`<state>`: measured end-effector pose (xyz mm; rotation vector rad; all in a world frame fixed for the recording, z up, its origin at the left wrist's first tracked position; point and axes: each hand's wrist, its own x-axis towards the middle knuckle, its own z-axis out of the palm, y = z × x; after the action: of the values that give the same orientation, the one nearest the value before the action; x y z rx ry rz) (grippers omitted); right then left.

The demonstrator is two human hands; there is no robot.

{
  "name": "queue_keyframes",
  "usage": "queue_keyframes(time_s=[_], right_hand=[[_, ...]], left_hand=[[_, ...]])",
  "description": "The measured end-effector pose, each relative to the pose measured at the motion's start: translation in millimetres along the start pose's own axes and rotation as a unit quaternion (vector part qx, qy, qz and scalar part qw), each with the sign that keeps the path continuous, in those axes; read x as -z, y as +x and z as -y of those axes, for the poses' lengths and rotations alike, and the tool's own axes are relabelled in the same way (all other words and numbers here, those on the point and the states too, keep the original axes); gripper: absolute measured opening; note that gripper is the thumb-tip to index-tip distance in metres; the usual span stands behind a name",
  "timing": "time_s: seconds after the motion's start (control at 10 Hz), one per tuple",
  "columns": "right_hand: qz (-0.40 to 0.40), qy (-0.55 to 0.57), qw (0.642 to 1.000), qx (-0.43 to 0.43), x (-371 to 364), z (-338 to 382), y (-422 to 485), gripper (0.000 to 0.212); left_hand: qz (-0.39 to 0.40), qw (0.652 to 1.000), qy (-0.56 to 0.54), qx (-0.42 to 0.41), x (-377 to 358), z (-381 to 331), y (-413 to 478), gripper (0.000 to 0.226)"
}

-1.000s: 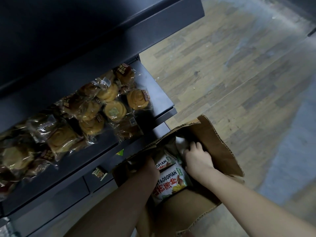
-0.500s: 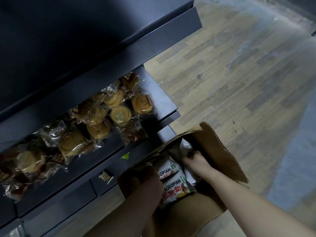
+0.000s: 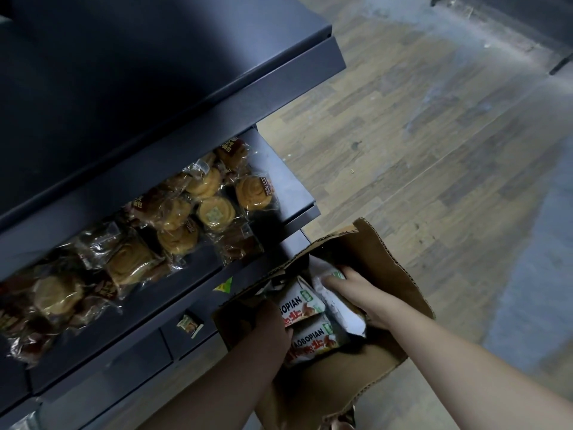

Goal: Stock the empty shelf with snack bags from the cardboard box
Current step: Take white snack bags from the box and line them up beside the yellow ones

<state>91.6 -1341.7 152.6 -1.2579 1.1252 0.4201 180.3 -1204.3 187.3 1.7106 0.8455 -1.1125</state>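
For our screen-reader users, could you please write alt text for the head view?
The right hand grips a white bag inside a box; the left hand reaches in beside printed bags. A dark shelf alongside holds wrapped pastries.

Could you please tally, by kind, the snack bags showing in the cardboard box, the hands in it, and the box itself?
Snack bags: 3 in view, two label-up, one white-side-up
Hands: 2, left hand, right hand
Cardboard box: 1
Total: 6

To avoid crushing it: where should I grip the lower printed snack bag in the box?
Probably its right end, from above: the lower snack bag lies face up, the left hand covers its left end, and another bag crowds its far edge.
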Motion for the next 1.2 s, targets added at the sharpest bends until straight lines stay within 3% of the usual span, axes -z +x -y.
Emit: queue_keyframes(time_s=[0.1,0.2,0.3,0.4,0.5,0.6,0.9,1.0,1.1,1.2], right_hand=[[0.045,0.035,0.998,0.003,4.7,3.3,-10.9,0.044],[0.101,-0.028,0.994,-0.009,8.2,7.8,-23.1,0.042],[0.144,-0.032,0.989,-0.026,10.0,9.1,-34.8,0.033],[0.142,0.022,0.989,-0.022,12.2,3.3,-40.0,0.044],[0.078,0.132,0.988,-0.010,18.5,-3.1,-45.8,0.045],[0.101,0.182,0.978,0.024,25.2,-3.6,-59.5,0.042],[0.132,0.143,0.978,0.075,19.6,14.6,-107.4,0.067],[0.123,0.114,0.981,0.101,18.0,21.9,-120.0,0.082],[0.100,0.121,0.978,0.141,17.6,25.8,-125.6,0.092],[0.091,0.140,0.973,0.162,21.6,35.1,-135.8,0.087]], left_hand=[[0.068,0.996,-0.028,0.040,2.2,-3.2,-0.8,0.038],[0.113,0.990,-0.031,0.078,2.4,-7.9,-9.8,0.031],[0.197,0.980,0.033,0.021,-3.1,-2.9,-8.9,0.044],[0.236,0.964,0.097,-0.071,-6.8,-2.6,-13.3,0.045],[0.289,0.927,0.151,-0.187,-6.6,-2.6,-25.6,0.040],[0.272,0.932,0.134,-0.199,-7.7,-1.9,-44.7,0.044],[0.240,0.949,0.102,-0.177,-9.8,-13.0,-97.8,0.060],[0.259,0.945,0.071,-0.189,-4.9,-19.5,-115.9,0.055],[0.291,0.931,0.018,-0.218,-2.9,-23.4,-130.5,0.024],[0.253,0.931,-0.036,-0.260,1.6,-24.8,-139.4,0.040]])
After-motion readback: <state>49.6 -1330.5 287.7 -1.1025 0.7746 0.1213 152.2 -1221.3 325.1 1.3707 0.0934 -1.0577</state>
